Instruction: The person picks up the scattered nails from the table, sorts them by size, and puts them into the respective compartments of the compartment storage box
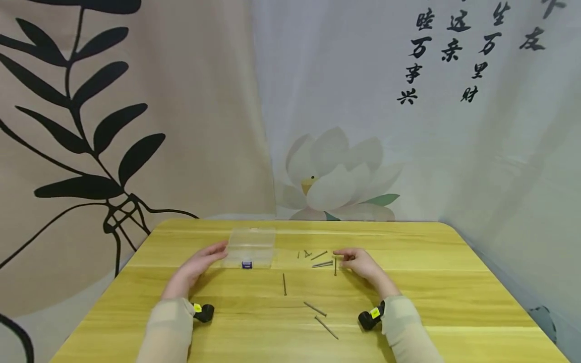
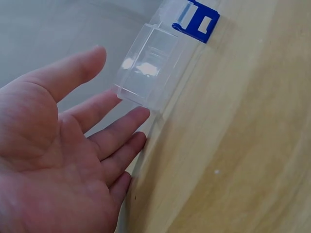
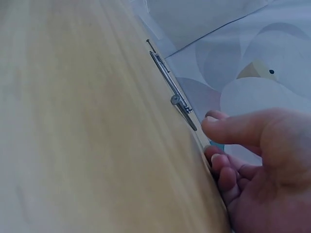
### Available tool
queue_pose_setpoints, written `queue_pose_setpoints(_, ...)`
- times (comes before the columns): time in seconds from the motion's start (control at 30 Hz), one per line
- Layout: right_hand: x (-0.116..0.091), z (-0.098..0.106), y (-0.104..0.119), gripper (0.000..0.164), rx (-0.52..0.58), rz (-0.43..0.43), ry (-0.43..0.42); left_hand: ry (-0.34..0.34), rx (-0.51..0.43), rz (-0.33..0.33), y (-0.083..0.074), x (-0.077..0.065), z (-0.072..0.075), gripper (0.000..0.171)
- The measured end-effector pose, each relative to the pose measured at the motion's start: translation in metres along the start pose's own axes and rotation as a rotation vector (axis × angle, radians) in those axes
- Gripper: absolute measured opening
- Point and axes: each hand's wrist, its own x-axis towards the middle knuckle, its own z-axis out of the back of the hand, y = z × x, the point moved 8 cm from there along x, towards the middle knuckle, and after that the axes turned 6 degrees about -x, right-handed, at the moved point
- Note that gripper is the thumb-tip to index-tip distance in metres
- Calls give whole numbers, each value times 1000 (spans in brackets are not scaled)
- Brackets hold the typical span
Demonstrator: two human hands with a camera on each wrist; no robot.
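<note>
A clear plastic box (image 1: 250,247) with a blue latch (image 1: 246,265) lies on the table toward its far side. Against its left side is my left hand (image 1: 199,264), fingers extended and thumb spread; in the left wrist view the fingertips reach the box's corner (image 2: 146,68). My right hand (image 1: 363,264) rests near the tabletop beside a nail (image 1: 335,267), its fingers loosely bent. Between thumb and fingers nothing shows in the right wrist view, where a nail's head (image 3: 176,100) points toward the camera. More nails (image 1: 322,264) lie just left of that hand.
Several small nails or screws (image 1: 306,254) lie between the box and the right hand. Closer to me are a single nail (image 1: 284,285) and two longer ones (image 1: 315,308). The wooden table (image 1: 245,333) ends at a printed curtain (image 1: 218,126) behind it.
</note>
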Motion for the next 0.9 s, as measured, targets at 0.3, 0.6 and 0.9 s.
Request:
queue_pose_setpoints(0.3, -2, -4, 9, 32, -113, 47, 24, 13, 27, -11, -3, -1, -5, 62)
queue_pose_setpoints(0.6, -1, -1, 11, 30, -162, 10, -32, -7, 54, -2, -3, -1, -8, 60)
queue_pose_setpoints(0.9, -2, 1, 10, 27, -152, -39, -85, -10, 89, -11, -7, 0, -7, 59)
